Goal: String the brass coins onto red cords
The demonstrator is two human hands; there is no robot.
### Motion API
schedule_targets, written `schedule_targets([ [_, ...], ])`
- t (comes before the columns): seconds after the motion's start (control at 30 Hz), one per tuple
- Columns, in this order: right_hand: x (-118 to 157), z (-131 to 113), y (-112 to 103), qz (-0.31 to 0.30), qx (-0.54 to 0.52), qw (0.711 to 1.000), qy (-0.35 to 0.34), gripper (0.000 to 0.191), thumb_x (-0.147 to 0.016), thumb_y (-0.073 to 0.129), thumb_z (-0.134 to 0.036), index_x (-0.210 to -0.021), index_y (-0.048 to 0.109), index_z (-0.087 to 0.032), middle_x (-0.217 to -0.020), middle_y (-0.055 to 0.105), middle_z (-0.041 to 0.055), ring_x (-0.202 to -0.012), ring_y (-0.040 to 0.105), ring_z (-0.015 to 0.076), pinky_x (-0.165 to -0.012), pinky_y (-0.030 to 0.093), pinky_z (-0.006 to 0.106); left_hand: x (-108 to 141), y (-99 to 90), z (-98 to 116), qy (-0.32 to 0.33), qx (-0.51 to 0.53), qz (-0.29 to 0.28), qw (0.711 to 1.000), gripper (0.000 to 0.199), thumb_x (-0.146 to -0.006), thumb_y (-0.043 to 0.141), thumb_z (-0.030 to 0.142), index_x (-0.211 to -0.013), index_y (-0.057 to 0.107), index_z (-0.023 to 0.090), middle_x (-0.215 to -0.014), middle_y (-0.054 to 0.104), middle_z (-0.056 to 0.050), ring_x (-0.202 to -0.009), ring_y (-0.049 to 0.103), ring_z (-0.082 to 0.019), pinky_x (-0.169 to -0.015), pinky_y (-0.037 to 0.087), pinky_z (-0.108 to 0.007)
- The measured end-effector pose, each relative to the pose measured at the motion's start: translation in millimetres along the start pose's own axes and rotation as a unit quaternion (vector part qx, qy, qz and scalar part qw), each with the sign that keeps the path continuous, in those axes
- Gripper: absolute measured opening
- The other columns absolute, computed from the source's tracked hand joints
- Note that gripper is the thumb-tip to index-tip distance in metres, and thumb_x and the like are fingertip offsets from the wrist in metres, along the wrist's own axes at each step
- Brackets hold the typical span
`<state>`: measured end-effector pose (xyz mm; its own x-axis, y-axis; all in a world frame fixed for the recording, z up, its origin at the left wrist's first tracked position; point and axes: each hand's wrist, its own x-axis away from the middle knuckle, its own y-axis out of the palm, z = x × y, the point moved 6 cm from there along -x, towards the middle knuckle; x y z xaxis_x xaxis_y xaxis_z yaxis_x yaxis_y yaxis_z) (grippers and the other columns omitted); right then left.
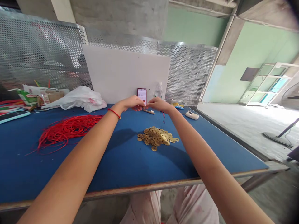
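Note:
My left hand (133,103) and my right hand (160,105) meet at the far side of the blue table, fingertips close together. A thin red cord (163,117) hangs from under my right hand, and its fingers seem to pinch it. What my left fingers hold is hidden. Just below my hands lies a short wooden stick (148,111). A heap of brass coins with square holes (156,138) sits nearer me, and a loose tangle of red cord (67,130) lies to the left.
The blue table (121,165) has a metal-edged front. At the back stand an upright phone (141,96), a plastic bottle (158,91), a white board (123,73) and perforated metal sheeting (189,73). A white plastic bag (79,99) and packaging lie back left.

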<state>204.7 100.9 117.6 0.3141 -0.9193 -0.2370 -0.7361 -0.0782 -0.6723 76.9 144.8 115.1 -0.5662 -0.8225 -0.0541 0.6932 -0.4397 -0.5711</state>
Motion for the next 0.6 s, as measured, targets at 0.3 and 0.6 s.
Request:
schedule_targets([
  [0.3,-1.9,15.3,-11.1,0.011,0.027,1.000,-0.005,0.016,-0.072,0.062,-0.026,-0.064,0.066,-0.013,-0.053,0.047,-0.0024,-0.055,0.035,0.0087,-0.053,0.028,0.026,6.0,2.5,5.6,-0.019,-0.077,-0.057,0.995,0.006,-0.062,0.069,0.021,-0.060,0.072,0.016,-0.060,0.065,-0.007,-0.057,0.057,-0.014,-0.057,0.045,-0.024],
  [0.6,-5.8,20.4,-14.2,0.038,0.013,0.999,-0.023,0.014,-0.069,0.062,-0.025,-0.065,0.069,-0.014,-0.062,0.059,0.0016,-0.062,0.046,0.0113,-0.061,0.035,0.026,6.4,-13.4,0.0,-0.052,-0.259,0.059,0.963,0.016,-0.060,0.064,0.009,-0.047,0.059,0.017,-0.049,0.057,-0.004,-0.053,0.054,-0.016,-0.055,0.037,-0.025],
])
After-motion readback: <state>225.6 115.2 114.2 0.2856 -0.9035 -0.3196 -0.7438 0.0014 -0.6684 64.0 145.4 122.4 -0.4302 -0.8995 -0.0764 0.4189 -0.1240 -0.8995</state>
